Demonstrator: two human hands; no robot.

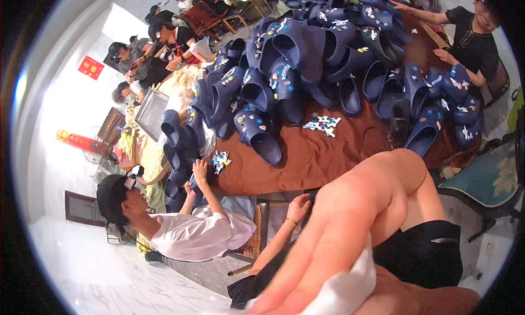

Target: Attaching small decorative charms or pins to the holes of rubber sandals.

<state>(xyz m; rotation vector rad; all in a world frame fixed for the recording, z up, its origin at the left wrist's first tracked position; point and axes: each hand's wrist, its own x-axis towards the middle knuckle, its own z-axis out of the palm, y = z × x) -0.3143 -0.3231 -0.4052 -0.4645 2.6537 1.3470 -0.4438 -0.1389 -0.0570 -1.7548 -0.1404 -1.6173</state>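
My left hand (pixel 298 206), with a thin bracelet at the wrist, is low at the table's near edge. Its fingers look loosely stretched, holding nothing visible, beside my right arm. My right hand (pixel 306 266) is very close to the camera, in front of much of the lower middle. Its fingers are blurred toward the lower edge. White material (pixel 350 290) shows against it; whether the fingers grip it, I cannot tell. Beyond, navy clogs (pixel 262 137) with colourful charms are heaped on a brown cloth (pixel 262 175). Loose charms (pixel 322 125) form a small pile nearest my hands.
At left, a person in white (pixel 191 233) sits by another charm pile (pixel 221 162). A person in a dark top (pixel 473 47) is at the far right. Several people sit behind, near a grey tray (pixel 152 115). A teal chair (pixel 486 175) stands at right.
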